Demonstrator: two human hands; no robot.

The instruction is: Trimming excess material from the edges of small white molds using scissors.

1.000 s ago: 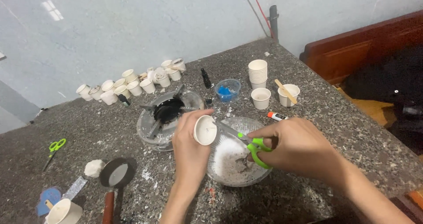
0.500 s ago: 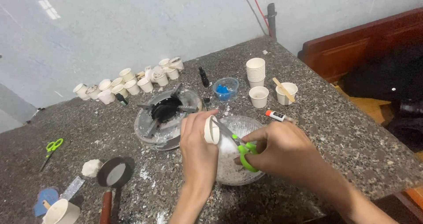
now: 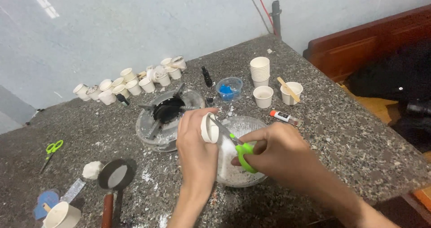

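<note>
From the head camera, the left hand (image 3: pixel 196 140) pinches a small white cup (image 3: pixel 209 127) tilted on its side, while the right hand (image 3: pixel 277 151) is closed around green-handled scissors (image 3: pixel 235 141), blades at the cup's rim. Directly beneath both grips sits a glass bowl (image 3: pixel 254 125) of white crumbs. Beyond the cup lies a round stove (image 3: pixel 165 116); right of the scissors, bare granite runs to the table edge (image 3: pixel 395 190).

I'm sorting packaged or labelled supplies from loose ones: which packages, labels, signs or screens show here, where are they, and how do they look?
Glue stick: lying on the counter right of the glass bowl; small white labelled tube, orange cap.
Dark dropper bottle: upright behind the blue tub; small, black, any label too small to tell.
No signs or screens in view.
</note>
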